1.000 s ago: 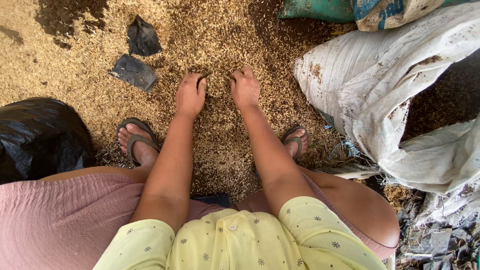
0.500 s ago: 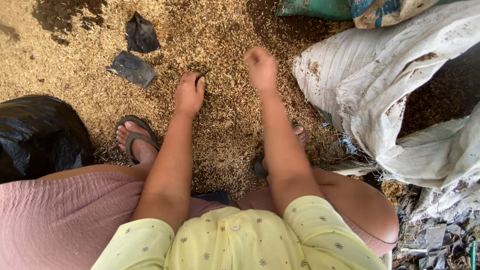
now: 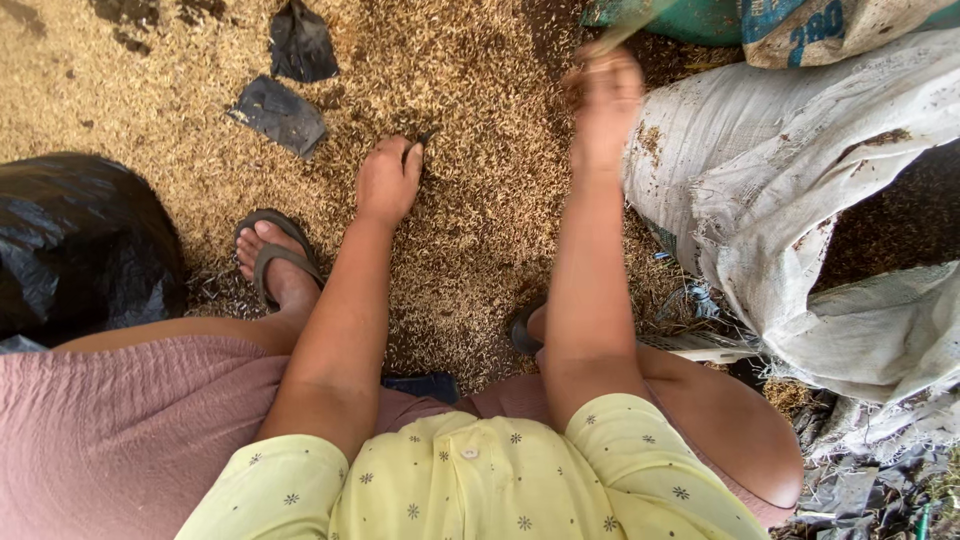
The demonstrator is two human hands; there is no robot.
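Blur hides the raised right hand (image 3: 603, 100) and its grip beside the white woven sack (image 3: 800, 180), while the left hand (image 3: 388, 182) presses half-curled into the rice husks (image 3: 470, 120).

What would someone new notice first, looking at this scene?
A wide golden-brown carpet of loose grain husks covers the ground. The left hand presses into it at the centre, while the blurred right hand is raised beside a big dirty white woven sack on the right. A crumpled black plastic bag sits far left.
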